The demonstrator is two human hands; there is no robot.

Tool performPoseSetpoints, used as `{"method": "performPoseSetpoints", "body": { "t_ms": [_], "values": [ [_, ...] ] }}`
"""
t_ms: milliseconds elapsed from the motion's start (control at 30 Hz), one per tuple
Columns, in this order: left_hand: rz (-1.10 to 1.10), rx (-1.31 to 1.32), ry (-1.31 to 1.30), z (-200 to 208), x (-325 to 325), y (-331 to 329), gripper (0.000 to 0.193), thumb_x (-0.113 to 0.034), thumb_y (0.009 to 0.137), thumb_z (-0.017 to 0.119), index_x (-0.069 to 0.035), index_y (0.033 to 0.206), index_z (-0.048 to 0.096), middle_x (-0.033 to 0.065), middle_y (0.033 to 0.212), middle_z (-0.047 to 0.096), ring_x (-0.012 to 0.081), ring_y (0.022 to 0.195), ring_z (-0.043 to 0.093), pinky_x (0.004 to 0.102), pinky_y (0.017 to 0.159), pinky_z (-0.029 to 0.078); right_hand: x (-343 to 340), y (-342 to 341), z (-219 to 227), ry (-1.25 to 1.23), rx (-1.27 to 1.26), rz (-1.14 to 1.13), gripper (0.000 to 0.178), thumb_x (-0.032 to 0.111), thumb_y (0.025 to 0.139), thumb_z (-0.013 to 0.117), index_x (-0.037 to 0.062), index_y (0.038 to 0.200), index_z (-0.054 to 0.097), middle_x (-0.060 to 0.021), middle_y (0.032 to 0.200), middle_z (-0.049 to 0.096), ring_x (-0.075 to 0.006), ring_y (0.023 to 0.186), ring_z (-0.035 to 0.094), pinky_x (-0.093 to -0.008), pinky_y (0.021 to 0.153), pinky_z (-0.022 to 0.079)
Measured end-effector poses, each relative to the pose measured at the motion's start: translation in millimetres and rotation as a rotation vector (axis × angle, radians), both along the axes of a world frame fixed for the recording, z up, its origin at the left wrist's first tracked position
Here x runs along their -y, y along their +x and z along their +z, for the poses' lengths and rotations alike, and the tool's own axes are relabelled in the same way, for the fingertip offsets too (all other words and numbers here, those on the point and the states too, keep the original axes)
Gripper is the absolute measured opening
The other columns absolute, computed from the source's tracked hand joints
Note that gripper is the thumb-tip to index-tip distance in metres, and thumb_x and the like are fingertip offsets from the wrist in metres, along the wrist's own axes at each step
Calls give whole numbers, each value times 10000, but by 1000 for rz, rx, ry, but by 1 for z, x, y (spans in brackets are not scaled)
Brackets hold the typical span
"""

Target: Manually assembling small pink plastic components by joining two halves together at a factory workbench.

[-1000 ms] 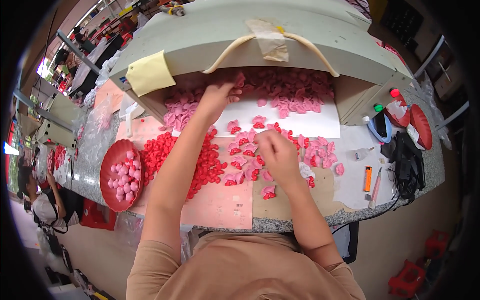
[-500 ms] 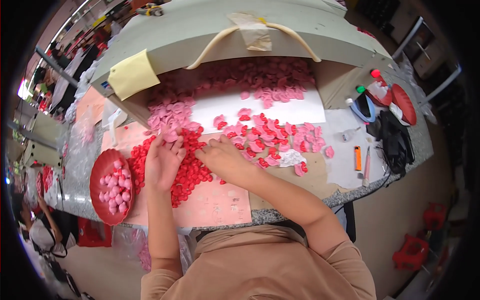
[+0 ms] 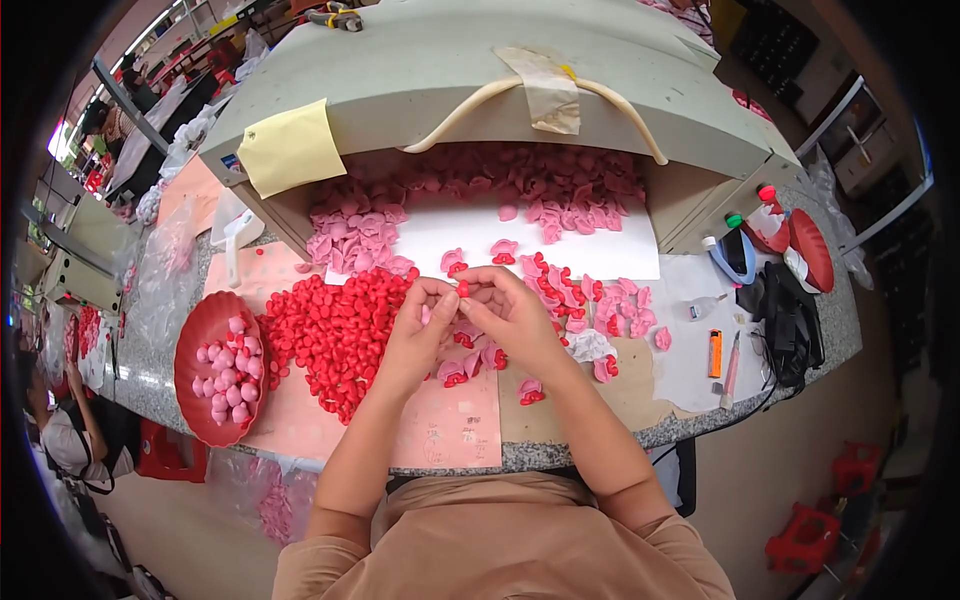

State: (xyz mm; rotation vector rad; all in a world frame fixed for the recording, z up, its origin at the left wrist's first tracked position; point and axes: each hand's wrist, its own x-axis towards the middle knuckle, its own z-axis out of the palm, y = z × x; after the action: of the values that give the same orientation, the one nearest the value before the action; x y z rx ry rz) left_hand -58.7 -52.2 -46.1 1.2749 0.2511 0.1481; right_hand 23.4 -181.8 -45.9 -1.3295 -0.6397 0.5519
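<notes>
- I saw a red heap, a red bowl and pink shells crowding the speckled bench.
- My left hand and right hand met, both grips pinched on one small red piece.

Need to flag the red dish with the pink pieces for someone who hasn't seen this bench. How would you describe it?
Start at the big grey machine at the back of the bench, then drop to the heap of small red pieces beside the left hand. Left of that heap lies the red dish, the only container holding rounded pale pink pieces.
</notes>
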Motion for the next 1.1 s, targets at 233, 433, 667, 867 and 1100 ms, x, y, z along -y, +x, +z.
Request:
{"method": "performPoseSetpoints", "body": {
  "t_ms": [233,433,667,867,1100],
  "values": [
    [-94,60,-742,6,-19,5,338,-246,961,422,-46,1233,428,79,1044,555,139,877,515,298,699,434,9,6,11,120,-172,-49,266,37,893,523,-7,1153,488,-79,1023,574,-117,900,582,-242,788,493],
    [34,-25,-487,1,-15,-2,363,-231,965,432,-18,1259,442,96,1073,588,171,958,586,276,759,483,8,-1,14,105,-203,0,270,60,903,525,-6,1163,487,-78,1040,572,-124,904,584,-263,795,500],
    [170,70,414,-4,-9,-6,298,-162,950,457,-27,1201,545,76,992,580,145,905,554,250,775,429,1,-8,6,39,-193,27,273,67,895,549,-1,1157,509,-70,1042,574,-118,888,590,-255,800,493],
    [74,168,795,-2,-15,-7,372,-186,958,422,-23,1292,447,198,1080,560,296,962,559,352,871,417,1,-4,-1,-146,22,6,279,47,888,556,-1,1159,509,-61,1018,578,-102,888,583,-243,822,478],
    [89,242,883,6,-14,-8,381,-210,962,407,5,1277,419,213,1016,575,335,936,567,390,840,431,-3,-8,-1,-60,-82,35,259,25,897,529,-5,1151,489,-52,1020,558,-98,940,557,-231,830,461]
  ]
}}
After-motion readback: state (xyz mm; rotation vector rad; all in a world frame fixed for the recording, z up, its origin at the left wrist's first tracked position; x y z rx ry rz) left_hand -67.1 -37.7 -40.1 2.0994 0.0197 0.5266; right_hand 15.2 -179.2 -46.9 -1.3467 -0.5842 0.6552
